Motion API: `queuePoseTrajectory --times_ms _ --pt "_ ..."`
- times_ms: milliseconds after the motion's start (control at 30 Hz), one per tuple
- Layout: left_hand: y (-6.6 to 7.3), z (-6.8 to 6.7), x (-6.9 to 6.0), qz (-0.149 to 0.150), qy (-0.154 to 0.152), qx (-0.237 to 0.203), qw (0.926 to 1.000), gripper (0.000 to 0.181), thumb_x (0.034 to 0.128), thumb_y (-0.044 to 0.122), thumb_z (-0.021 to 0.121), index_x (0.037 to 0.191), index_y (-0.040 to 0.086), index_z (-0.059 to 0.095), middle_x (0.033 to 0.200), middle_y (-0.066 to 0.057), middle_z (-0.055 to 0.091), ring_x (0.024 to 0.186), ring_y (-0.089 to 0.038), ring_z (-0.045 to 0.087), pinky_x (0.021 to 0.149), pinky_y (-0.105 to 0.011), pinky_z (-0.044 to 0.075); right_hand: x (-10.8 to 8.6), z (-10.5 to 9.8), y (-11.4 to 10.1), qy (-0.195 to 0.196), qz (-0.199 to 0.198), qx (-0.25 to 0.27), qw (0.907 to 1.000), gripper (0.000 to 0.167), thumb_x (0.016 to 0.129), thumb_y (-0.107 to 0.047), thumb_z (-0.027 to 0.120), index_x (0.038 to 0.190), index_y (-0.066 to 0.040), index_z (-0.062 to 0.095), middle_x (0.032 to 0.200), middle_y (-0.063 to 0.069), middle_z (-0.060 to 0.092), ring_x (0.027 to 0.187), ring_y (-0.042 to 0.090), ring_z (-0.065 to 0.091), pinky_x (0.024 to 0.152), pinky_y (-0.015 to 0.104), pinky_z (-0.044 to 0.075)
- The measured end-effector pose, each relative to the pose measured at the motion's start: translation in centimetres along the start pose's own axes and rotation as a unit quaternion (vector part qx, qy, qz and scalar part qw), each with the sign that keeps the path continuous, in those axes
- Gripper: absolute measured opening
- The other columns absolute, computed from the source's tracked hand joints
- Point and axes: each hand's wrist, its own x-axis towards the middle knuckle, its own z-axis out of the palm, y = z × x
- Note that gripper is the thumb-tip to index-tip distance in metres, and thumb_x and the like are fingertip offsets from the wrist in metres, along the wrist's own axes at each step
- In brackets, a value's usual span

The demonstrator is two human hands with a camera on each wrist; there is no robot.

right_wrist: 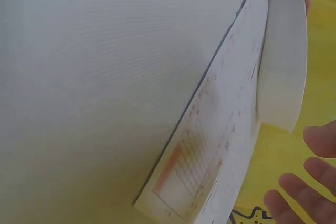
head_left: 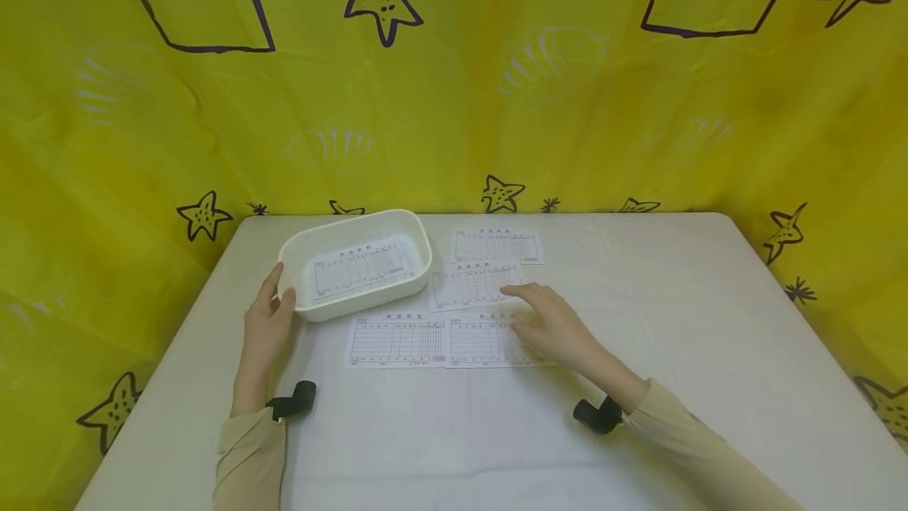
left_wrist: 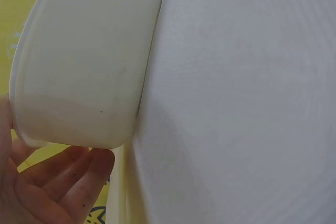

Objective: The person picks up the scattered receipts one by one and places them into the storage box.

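Slips (head_left: 471, 347) lie partly hidden behind the right hand (head_left: 556, 330), fingers (head_left: 534, 293) parted (left hand (head_left: 268, 330) grips white tub (head_left: 369, 300)).

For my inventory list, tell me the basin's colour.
White; the basin shows best in the head view.

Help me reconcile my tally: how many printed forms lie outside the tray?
4 on the table: back form, middle form, front-left form, front-right form. Others may be hidden beneath.

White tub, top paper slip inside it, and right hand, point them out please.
White tub (head_left: 369, 300): head view, on its front wall.
Top paper slip (head_left: 362, 267): head view, middle of its printed grid.
Right hand (head_left: 556, 325): head view, back of the hand.
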Motion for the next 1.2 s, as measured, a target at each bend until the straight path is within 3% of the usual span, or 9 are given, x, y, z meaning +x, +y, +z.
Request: queuePoseTrajectory --times_ms 167,667,1200 --pt "0.1 0.0 0.0 -0.001 0.0 -0.002 1.0 0.056 0.1021 0.038 0.035 0.155 0.032 0.015 0.163 -0.005 0.013 0.141 -0.047 0.029 0.115 -0.059 0.028 -0.5 0.0 1.0 -0.005 0.008 -0.02 0.9998 0.045 0.087 -0.01 0.064 0.132 -0.01 0.057 0.133 0.012 0.059 0.125 0.034 0.052 0.105 0.053 0.042" --pt "0.0 0.0 0.1 -0.007 -0.004 -0.003 1.0 0.057 0.1022 0.038 0.034 0.155 0.032 0.014 0.163 -0.005 0.013 0.142 -0.046 0.029 0.115 -0.06 0.028 -1.6 -0.1 3.1 -0.032 -0.022 -0.118 0.9922 0.054 0.08 -0.01 0.068 0.132 -0.003 0.055 0.13 0.016 0.06 0.119 0.036 0.056 0.1 0.052 0.046" --pt "-0.1 0.0 0.0 -0.007 -0.001 0.0 1.0 0.056 0.1021 0.039 0.034 0.155 0.033 0.014 0.163 -0.004 0.013 0.142 -0.045 0.029 0.115 -0.059 0.027 -2.3 -0.2 3.6 -0.056 -0.017 -0.151 0.9868 0.059 0.08 -0.014 0.073 0.135 -0.005 0.052 0.131 0.016 0.059 0.119 0.035 0.056 0.102 0.053 0.044"
